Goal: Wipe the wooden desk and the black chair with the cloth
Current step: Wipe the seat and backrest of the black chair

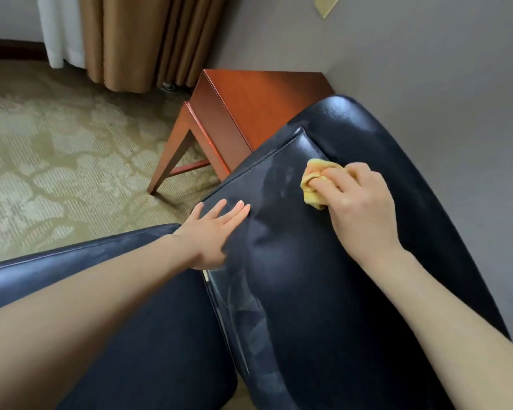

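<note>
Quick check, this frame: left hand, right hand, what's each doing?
Left hand: open, fingers straight, flat on the black chair cushion.
Right hand: fingers curled round the yellow cloth, pressing it on the chair.

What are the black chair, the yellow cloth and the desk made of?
The black chair looks like leather or fake leather: smooth, shiny, with a stitched seam. The cloth seems soft fabric; it bunches up. The desk looks like varnished reddish wood.

Glossy black leather chair (293,261) is showing dull smears; soft yellow cloth (314,184) is bunching; polished reddish wooden desk (249,113) is gleaming above patterned carpet (57,158).
</note>
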